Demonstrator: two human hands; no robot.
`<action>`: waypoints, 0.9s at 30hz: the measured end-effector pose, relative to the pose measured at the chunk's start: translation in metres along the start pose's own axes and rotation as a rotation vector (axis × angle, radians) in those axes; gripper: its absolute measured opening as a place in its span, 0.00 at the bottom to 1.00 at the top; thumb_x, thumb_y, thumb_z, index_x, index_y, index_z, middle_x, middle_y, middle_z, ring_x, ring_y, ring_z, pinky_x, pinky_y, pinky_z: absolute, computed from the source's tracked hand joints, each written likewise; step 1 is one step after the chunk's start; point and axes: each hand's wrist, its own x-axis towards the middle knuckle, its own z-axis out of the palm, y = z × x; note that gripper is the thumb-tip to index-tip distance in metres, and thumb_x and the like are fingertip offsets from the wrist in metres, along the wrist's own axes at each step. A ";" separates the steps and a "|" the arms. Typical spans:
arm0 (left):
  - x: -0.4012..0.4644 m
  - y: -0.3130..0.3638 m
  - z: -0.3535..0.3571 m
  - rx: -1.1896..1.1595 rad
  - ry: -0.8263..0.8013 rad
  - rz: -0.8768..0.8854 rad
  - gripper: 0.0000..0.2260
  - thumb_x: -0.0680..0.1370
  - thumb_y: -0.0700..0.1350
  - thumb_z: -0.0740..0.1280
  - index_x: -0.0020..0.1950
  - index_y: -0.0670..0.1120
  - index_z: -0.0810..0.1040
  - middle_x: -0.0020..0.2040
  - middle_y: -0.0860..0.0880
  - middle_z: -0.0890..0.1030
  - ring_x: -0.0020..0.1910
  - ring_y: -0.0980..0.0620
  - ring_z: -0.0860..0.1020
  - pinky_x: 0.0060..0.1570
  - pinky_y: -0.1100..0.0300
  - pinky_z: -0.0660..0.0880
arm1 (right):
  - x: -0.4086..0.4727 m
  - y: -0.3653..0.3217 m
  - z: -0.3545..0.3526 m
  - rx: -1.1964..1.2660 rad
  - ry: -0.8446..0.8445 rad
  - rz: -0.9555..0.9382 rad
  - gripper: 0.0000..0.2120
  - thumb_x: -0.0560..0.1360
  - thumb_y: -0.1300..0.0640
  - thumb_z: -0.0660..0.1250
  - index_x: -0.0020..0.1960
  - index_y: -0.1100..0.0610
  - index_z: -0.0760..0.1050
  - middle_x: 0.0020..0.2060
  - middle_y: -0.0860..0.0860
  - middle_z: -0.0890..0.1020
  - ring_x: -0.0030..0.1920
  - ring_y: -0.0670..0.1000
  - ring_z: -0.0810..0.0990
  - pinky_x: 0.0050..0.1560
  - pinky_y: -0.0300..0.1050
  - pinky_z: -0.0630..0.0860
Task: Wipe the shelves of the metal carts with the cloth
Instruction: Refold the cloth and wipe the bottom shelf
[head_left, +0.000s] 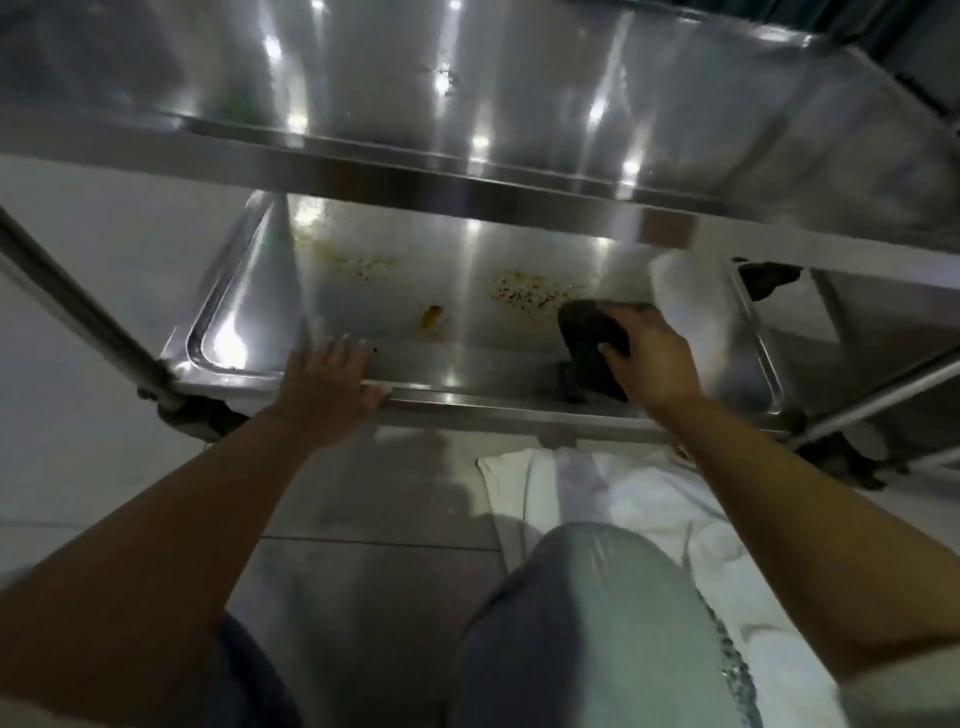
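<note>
1. Crouched low, a person reaches under a metal cart's upper shelf (519, 93) to its lower shelf (415, 291), seen from the head camera.
2. Right hand (649, 358) grips a dark cloth (592, 332), pressing it onto the shelf just right of brown and yellow stains (524, 291).
3. Left hand (327, 379) rests with relaxed fingers over the shelf's front rim (467, 402), well apart from the cloth.
4. Below the right forearm, a white towel (623, 499) lies on the tiled floor (363, 493).
</note>
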 end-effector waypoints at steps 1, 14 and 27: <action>-0.004 0.000 0.002 0.021 -0.012 0.000 0.33 0.76 0.61 0.48 0.74 0.41 0.65 0.73 0.39 0.66 0.71 0.42 0.65 0.67 0.44 0.60 | 0.000 -0.005 0.004 -0.010 -0.022 -0.019 0.25 0.75 0.59 0.66 0.71 0.52 0.67 0.65 0.59 0.73 0.54 0.63 0.78 0.55 0.53 0.76; 0.016 -0.024 0.011 -0.098 -0.148 -0.113 0.33 0.79 0.63 0.53 0.78 0.45 0.52 0.78 0.45 0.55 0.77 0.46 0.53 0.73 0.42 0.50 | -0.009 -0.023 0.070 -0.135 -0.233 -0.074 0.27 0.75 0.35 0.59 0.69 0.48 0.70 0.72 0.56 0.67 0.72 0.60 0.60 0.70 0.57 0.56; 0.043 -0.036 0.066 -0.105 -0.155 -0.237 0.44 0.73 0.72 0.43 0.78 0.42 0.42 0.79 0.42 0.44 0.78 0.44 0.42 0.73 0.39 0.45 | 0.026 -0.037 0.133 -0.062 -0.353 0.000 0.29 0.80 0.40 0.49 0.78 0.47 0.48 0.78 0.54 0.42 0.77 0.59 0.39 0.74 0.63 0.42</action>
